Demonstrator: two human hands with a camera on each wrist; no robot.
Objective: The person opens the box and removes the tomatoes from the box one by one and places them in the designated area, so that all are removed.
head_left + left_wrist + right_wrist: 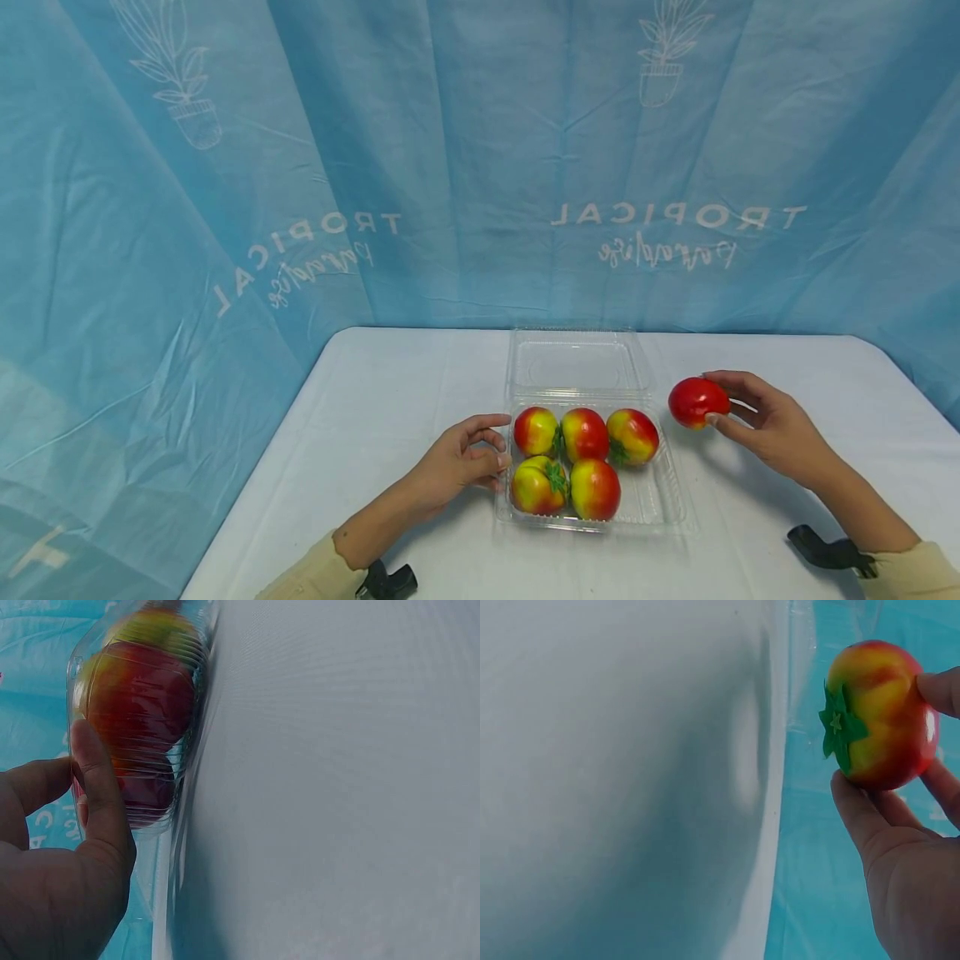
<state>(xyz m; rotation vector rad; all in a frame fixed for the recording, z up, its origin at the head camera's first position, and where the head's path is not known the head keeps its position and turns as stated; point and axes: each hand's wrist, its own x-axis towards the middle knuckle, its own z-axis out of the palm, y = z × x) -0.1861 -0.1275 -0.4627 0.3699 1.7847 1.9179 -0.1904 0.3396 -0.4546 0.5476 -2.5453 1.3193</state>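
Note:
A clear plastic clamshell box [651, 500] lies on the table with its lid [577, 362] folded back. Inside are several red-and-yellow tomatoes [596, 489], three along the back and two in front. At the box's left edge, my left hand [461, 458] grips the rim with bent fingers; the left wrist view shows the fingertips [90, 742] against the wall. To the right of the box, my right hand [772, 425] holds one more tomato [697, 402] above the table, between thumb and fingers. Its green leafy top [841, 726] shows in the right wrist view.
The white table [390, 392] is rounded at its back corners. Behind it hangs a blue printed curtain [480, 167]. A dark wrist mount [825, 550] sits on the right forearm, another [390, 581] on the left.

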